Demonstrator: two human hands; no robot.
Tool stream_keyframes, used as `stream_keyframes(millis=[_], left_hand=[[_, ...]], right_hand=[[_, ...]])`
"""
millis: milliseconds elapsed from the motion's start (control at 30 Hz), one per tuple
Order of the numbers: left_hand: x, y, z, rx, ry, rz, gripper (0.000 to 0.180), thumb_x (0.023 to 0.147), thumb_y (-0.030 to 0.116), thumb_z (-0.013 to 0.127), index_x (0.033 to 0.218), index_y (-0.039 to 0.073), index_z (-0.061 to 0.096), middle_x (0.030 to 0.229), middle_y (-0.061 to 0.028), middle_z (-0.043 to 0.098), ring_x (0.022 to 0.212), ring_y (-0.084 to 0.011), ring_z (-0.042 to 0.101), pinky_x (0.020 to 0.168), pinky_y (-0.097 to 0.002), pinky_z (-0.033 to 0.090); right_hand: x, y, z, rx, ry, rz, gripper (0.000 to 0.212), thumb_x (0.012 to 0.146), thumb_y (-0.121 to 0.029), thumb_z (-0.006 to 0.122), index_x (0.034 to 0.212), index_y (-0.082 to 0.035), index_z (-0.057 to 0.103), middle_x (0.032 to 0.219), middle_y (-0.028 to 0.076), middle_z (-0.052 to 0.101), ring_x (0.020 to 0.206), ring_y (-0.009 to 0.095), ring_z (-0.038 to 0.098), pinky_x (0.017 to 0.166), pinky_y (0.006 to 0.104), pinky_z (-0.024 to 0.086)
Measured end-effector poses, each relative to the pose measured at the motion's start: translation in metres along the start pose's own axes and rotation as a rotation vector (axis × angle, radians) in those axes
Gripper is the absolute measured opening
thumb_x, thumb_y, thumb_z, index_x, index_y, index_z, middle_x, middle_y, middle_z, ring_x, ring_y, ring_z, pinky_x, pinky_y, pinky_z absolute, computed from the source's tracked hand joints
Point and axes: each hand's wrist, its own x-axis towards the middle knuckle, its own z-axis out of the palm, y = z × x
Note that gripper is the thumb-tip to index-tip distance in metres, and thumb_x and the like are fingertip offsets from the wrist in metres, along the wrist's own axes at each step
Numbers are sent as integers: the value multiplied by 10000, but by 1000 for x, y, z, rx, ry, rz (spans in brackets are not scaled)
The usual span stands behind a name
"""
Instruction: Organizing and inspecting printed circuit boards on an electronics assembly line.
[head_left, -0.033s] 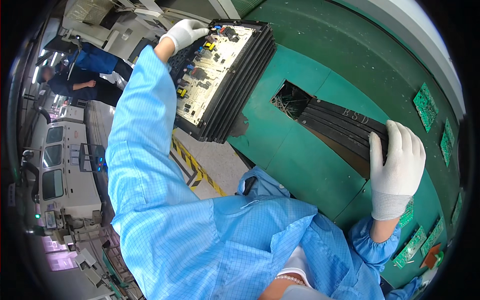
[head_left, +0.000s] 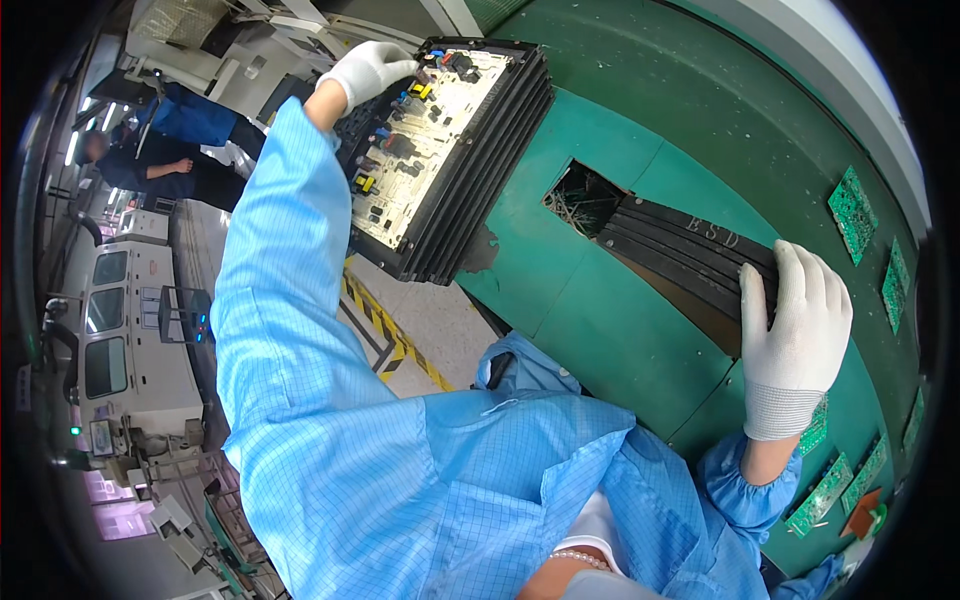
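At the upper left, a stack of black soldering-carrier-like frames (head_left: 480,175) stands at the bench edge. In the top frame lies a pale board (head_left: 432,150) with black, yellow, blue and red components. My left hand (head_left: 366,76), in a white glove, is at the far-left edge of this frame. Its fingers are drawn together, the tips over components there; what they pinch, if anything, is hidden. My right hand (head_left: 800,320), also gloved, has its thumb and fingers around the near right end of a stack of long black trays (head_left: 690,250) lying on the green bench.
A square opening (head_left: 582,198) with wire-like scraps is cut in the green bench (head_left: 590,310). Green circuit boards (head_left: 852,214) lie along the right. Yellow-black floor tape (head_left: 400,345) is below the bench edge. Another person (head_left: 150,165) stands at the far left beside machines (head_left: 135,330).
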Motion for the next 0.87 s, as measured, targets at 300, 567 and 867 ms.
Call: stream_keyframes(millis=[300,567,867], left_hand=[[-59,47,28,87,42,-160,436,867,404,695,1013,-6,681,941,-194,701,890,-329,677,827,-379,521],[-60,50,42,234,207,-138,380,853,362,698,962,-1,666,902,-219,677,880,-361,663,804,-408,518],[-65,46,39,142,327,-158,360,851,344,707,979,9,677,959,-222,682,928,-346,665,828,-397,515]], right_hand=[[-1,0,-1,-8,6,2,327,868,-217,705,1125,-26,640,1110,112,666,1061,299,615,969,419,458],[-2,0,-2,-20,16,9,318,874,-219,696,1120,-27,637,1104,113,662,1056,298,614,969,414,458],[-2,0,-3,1,19,12,318,875,-223,697,1122,-32,638,1110,114,663,1065,301,612,980,414,454]])
